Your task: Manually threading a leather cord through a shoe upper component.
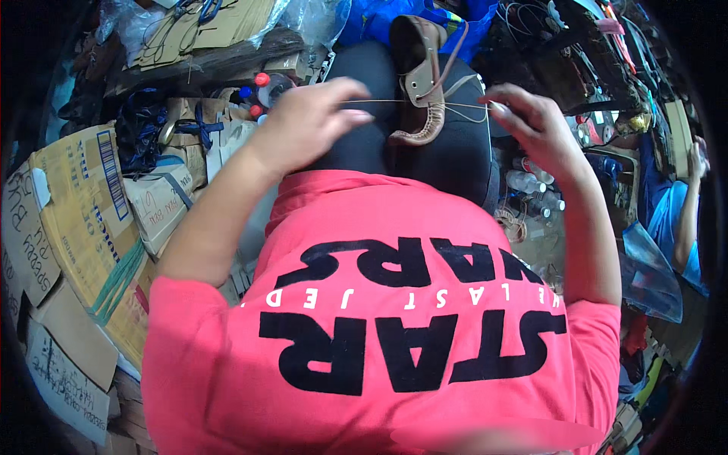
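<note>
A tan leather shoe (422,86) with a puckered, hand-stitched toe lies across my dark-trousered thighs, its laces trailing loose. A thin brown thread (385,101) runs out from the shoe to both sides. My left hand (315,117), left of the shoe, holds one end, its thumb and forefinger curved with a gap at their tips. On the other side my right hand (531,117) pinches the thread near the fingertips; whether a needle is there I cannot make out. Slack loops of pale thread (469,115) hang between the shoe and my right hand. Neither hand touches the shoe.
Cardboard boxes (91,201) are stacked at the left, near bottles with red and blue caps (264,89). A blue bag (364,19) lies beyond my knees. Clear plastic bottles (527,182) sit right of my thigh. Another person's arm (688,205) shows at the far right.
</note>
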{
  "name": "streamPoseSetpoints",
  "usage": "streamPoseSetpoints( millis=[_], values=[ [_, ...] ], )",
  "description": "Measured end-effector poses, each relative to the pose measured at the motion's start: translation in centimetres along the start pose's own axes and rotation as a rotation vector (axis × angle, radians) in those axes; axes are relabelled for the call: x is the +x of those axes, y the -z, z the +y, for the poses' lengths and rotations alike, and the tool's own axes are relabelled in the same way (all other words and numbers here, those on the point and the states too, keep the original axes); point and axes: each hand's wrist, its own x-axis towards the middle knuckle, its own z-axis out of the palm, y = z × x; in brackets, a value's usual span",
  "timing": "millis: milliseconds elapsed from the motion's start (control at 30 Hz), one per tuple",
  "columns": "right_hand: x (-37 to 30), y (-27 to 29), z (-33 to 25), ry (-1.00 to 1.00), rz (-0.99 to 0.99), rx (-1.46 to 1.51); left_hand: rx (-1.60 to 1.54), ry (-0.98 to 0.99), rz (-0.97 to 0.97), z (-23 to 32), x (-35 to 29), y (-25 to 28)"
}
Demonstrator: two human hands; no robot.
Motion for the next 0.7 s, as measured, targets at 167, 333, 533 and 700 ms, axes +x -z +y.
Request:
streamPoseSetpoints(
  millis=[167,333,533,700],
  values=[
    [-7.9,6.4,12.9,-0.458,0.144,-0.637,0.546,0.417,-0.064,-7.4,-5.9,6.7],
    [-11.3,8.8,18.0,-0.634,0.251,-0.558,0.667,0.585,0.035,-10.8,-11.8,10.7],
    [-12.8,7.9,22.6,-0.606,0.251,-0.545,0.54,0.637,0.19,-12.3,-14.8,10.5],
    [-13.9,5.5,26.9,-0.847,0.372,0.605,-0.535,0.902,0.33,-12.6,-13.1,12.6]
  ],
)
